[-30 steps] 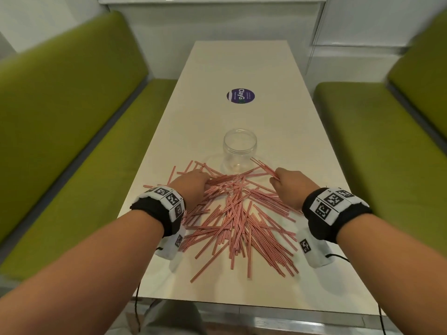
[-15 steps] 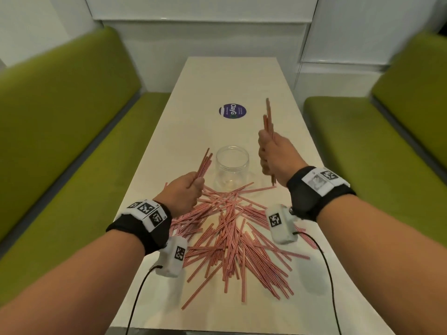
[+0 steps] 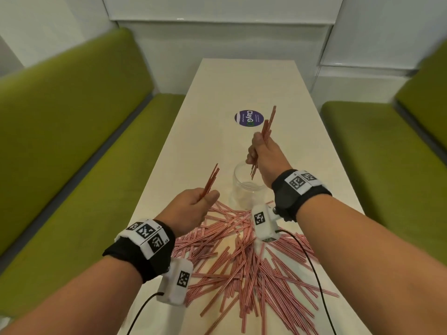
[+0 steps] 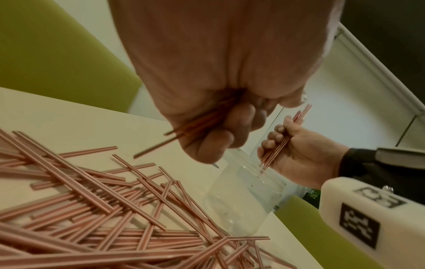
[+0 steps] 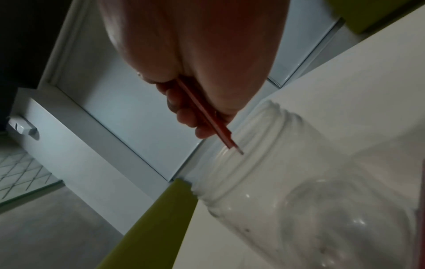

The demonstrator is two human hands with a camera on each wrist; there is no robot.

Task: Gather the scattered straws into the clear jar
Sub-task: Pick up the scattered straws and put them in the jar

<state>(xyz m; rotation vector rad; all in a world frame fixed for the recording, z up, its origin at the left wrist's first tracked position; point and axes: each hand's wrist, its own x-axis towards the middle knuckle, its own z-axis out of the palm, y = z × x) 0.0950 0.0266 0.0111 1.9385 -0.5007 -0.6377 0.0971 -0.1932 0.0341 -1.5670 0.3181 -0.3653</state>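
Observation:
An empty clear jar (image 3: 244,189) (image 4: 243,196) (image 5: 310,191) stands upright on the white table (image 3: 302,153), just beyond a heap of red-and-white striped straws (image 3: 242,262) (image 4: 92,209). My right hand (image 3: 262,155) (image 4: 296,151) grips a small bundle of straws (image 3: 267,128) (image 5: 207,116) nearly upright, their lower ends right at the jar's mouth. Left of the jar, my left hand (image 3: 193,209) (image 4: 218,131) holds a second small bundle (image 3: 211,181) tilted up and away, above the pile's far left edge.
A round purple sticker (image 3: 247,118) lies on the table beyond the jar. Green benches (image 3: 72,165) (image 3: 387,165) run along both sides. White wall panels close off the far end. Camera cables trail from both wrists over the straws.
Both hands left the pile with straws. The right hand has carried its bundle left and down to the jar's mouth; the left hand has lifted its bundle slightly.

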